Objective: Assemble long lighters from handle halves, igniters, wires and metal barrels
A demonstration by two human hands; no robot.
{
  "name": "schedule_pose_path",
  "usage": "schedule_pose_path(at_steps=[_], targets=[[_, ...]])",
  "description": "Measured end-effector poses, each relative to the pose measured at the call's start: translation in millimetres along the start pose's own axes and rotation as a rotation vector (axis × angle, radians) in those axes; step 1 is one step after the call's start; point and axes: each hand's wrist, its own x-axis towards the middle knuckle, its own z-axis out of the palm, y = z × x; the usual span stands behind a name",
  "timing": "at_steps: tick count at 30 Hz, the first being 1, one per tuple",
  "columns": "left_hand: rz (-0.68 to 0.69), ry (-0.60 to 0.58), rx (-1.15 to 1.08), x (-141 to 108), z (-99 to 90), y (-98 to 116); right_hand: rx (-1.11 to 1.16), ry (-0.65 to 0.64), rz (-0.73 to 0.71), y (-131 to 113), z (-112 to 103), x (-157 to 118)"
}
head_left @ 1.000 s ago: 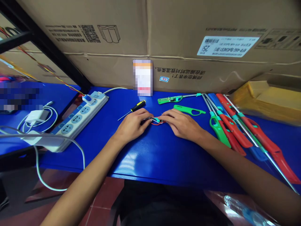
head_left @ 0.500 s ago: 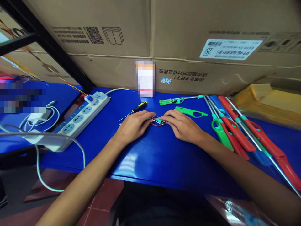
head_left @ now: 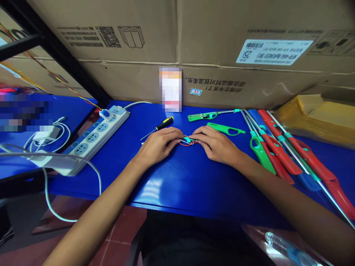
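Note:
Between my hands, just above the blue table [head_left: 166, 184], is an opened red lighter [head_left: 186, 144] with a teal part and thin white wires showing. My left hand [head_left: 161, 144] pinches its left end and my right hand [head_left: 215, 144] its right end; the fingers hide most of the casing. Behind my left hand lies a black and yellow screwdriver [head_left: 165, 123]. A green lighter [head_left: 202, 116] with its inside exposed rests beyond my right hand. Nearer to that hand is a loose green casing half [head_left: 226, 129].
Several red, green and blue long-necked lighters [head_left: 277, 147] lie at the right. A white power strip [head_left: 95, 142] with plugs and cables is on the left. Cardboard boxes [head_left: 144, 81] wall off the back, where a small blurred box [head_left: 170, 90] stands upright. A yellowish carton [head_left: 324, 118] sits back right.
Both hands stay at the lighter. My right fingers have shifted slightly left and closer to my left hand. The view has tilted a little.

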Motion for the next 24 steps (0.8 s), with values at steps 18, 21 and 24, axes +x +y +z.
schedule_pose_path(at_steps=[18,21,24], targets=[[-0.005,-0.054,0.028,-0.3,-2.5,-2.6,0.011,0.006,0.024,-2.4,0.1,0.7],[0.014,-0.078,0.058,0.5,-4.3,-1.0,0.031,0.023,0.014,-0.7,0.9,0.4],[0.02,-0.096,0.104,1.1,-6.0,0.3,0.054,0.046,0.005,1.9,1.9,-0.4]])
